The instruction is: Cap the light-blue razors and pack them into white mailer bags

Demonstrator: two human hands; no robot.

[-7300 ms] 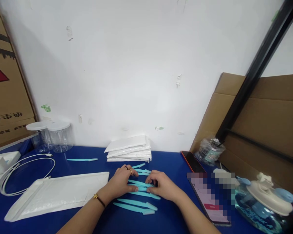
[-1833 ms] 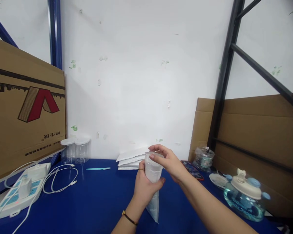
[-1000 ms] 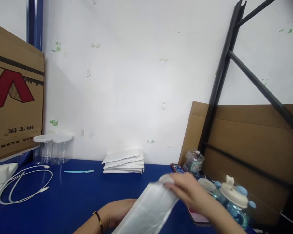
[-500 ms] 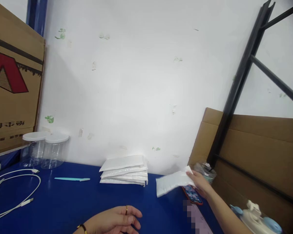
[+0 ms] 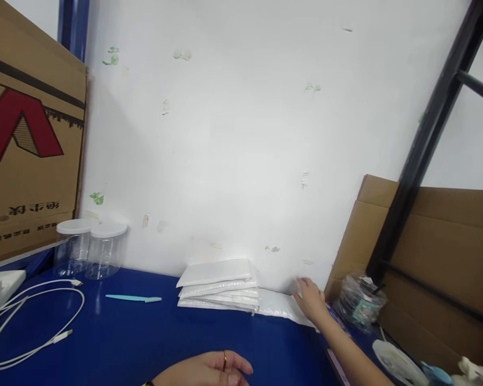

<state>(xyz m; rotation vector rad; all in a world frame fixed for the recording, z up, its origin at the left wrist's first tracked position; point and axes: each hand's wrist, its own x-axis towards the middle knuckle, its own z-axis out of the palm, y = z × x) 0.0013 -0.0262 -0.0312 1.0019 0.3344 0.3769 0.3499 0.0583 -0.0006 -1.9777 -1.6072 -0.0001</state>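
Note:
A stack of several white padded envelopes [image 5: 218, 284] lies on the blue table [image 5: 145, 332] against the wall. Right beside it, a single white envelope [image 5: 279, 304] lies flat, its right end under my right hand [image 5: 310, 301]. The fingers of that hand are spread over the envelope, pressing near the wall. My left hand [image 5: 209, 370] is at the bottom centre above the table, fingers apart and holding nothing; its lower part is cut off by the frame.
A teal knife [image 5: 132, 298] and a white cable [image 5: 82, 300] lie to the left. Two clear jars [image 5: 104, 252] stand behind them, beside a printed carton [image 5: 32, 177]. At right are a bagged container [image 5: 362, 305], a partly hidden phone and a black metal frame [image 5: 422, 145].
My right hand has brought the single envelope down from the air onto the table beside the stack. The view has shifted, and my left hand shows lower in the picture.

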